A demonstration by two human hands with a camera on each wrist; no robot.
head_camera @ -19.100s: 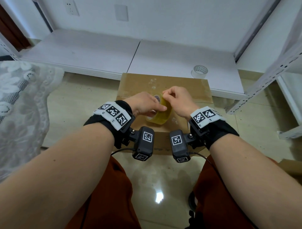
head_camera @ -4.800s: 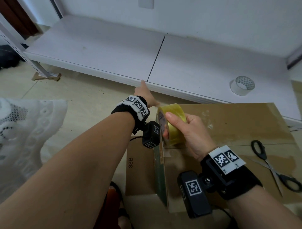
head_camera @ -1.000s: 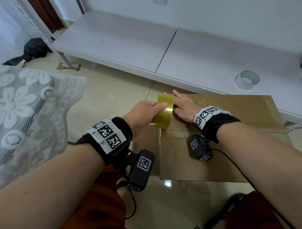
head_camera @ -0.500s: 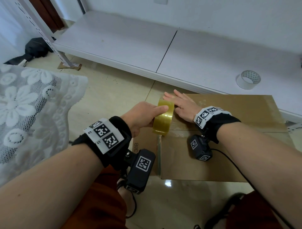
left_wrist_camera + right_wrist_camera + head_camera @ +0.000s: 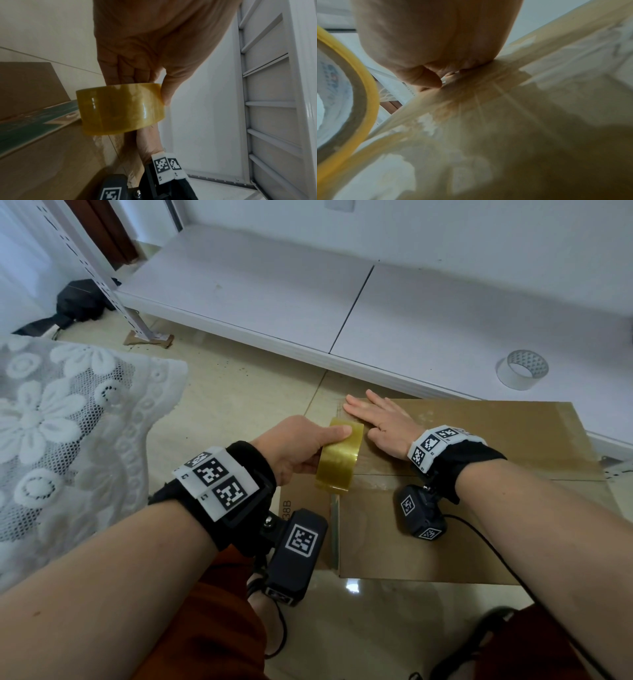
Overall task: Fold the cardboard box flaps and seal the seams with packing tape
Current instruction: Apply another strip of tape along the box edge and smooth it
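A flat brown cardboard box [image 5: 479,508] lies on the floor with its flaps folded shut and shiny tape along the left edge. My left hand [image 5: 301,446] grips a yellowish roll of packing tape [image 5: 339,462] upright at the box's left edge, thumb on top; in the left wrist view the roll [image 5: 120,108] sits under the left hand [image 5: 137,56], fingers through the core. My right hand [image 5: 380,419] lies flat, fingers straight, pressing the taped far-left corner. From the right wrist, the palm [image 5: 436,40] presses on the cardboard [image 5: 522,121] beside the roll [image 5: 361,94].
A second, whitish tape roll [image 5: 522,368] sits on the low white platform [image 5: 274,285] behind the box. White lace fabric [image 5: 68,422] lies at left. A metal shelf leg [image 5: 113,289] and a black bag [image 5: 82,302] stand at far left. Tiled floor surrounds the box.
My left hand has drawn the tape roll nearer along the box's left edge. My right hand stays flat on the far-left corner, shifted slightly forward.
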